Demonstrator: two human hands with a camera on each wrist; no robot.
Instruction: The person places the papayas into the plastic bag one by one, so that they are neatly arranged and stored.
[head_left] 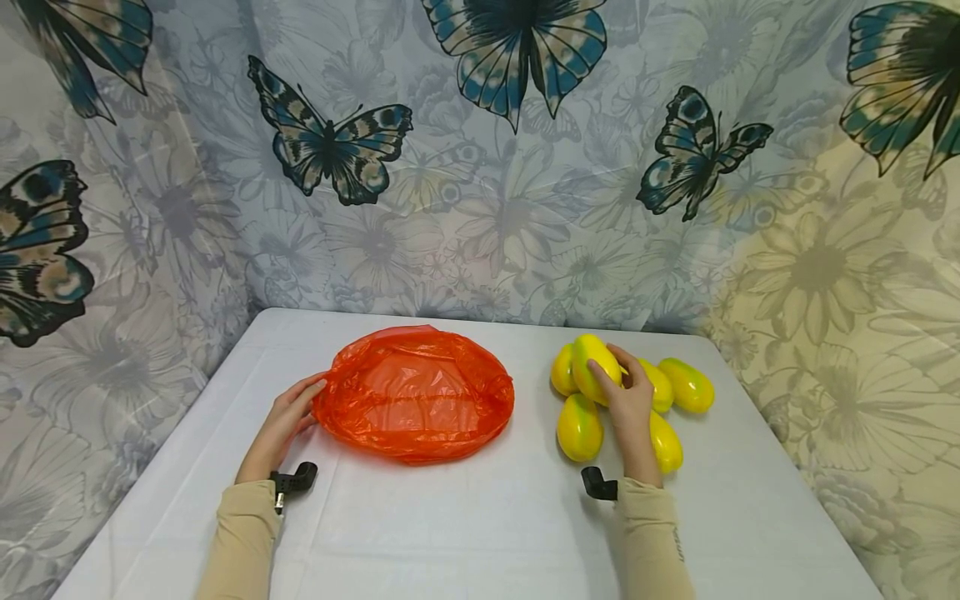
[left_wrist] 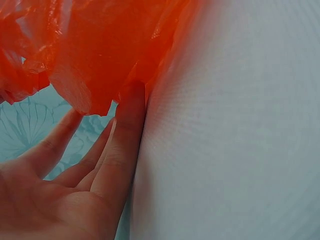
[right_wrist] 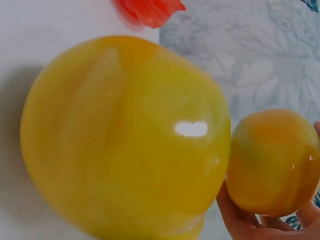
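Nearest to me, both beige sleeves (head_left: 247,533) rest on the white table (head_left: 465,517), so each grip works low and steady. My right hand (head_left: 632,408) curls its fingers over the top mango (head_left: 595,367) of the yellow pile, closed around it; the other mangoes (head_left: 579,427) lie touching one another just under and beside that grip. My left hand (head_left: 285,421) lies with straight fingers against the near edge of the orange plastic bag (head_left: 416,392), pressing it to the table without pinching. Its mouth spreads wide between my two grips, well apart from the fruit.
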